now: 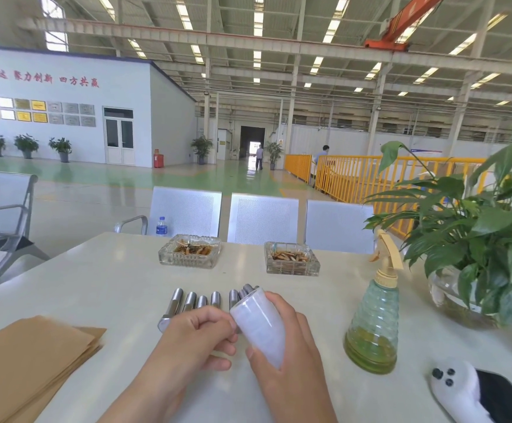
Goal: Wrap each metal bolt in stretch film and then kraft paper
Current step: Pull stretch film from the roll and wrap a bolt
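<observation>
Several metal bolts [189, 301] lie side by side on the white table [105, 279], just beyond my hands. My right hand [288, 343] grips a roll of stretch film [259, 325], tilted, above the table in front of the bolts. My left hand [201, 334] has its fingers curled and pinches at the roll's upper left edge. A stack of kraft paper sheets [31, 361] lies flat at the near left of the table. My hands hide the near ends of some bolts.
Two glass ashtrays [189, 251] [291, 258] stand further back on the table. A green spray bottle [373, 325] stands to the right of my hands, a potted plant [480, 239] beyond it. A phone with a white cover [474, 389] lies near right. Metal chairs [263, 218] line the far edge.
</observation>
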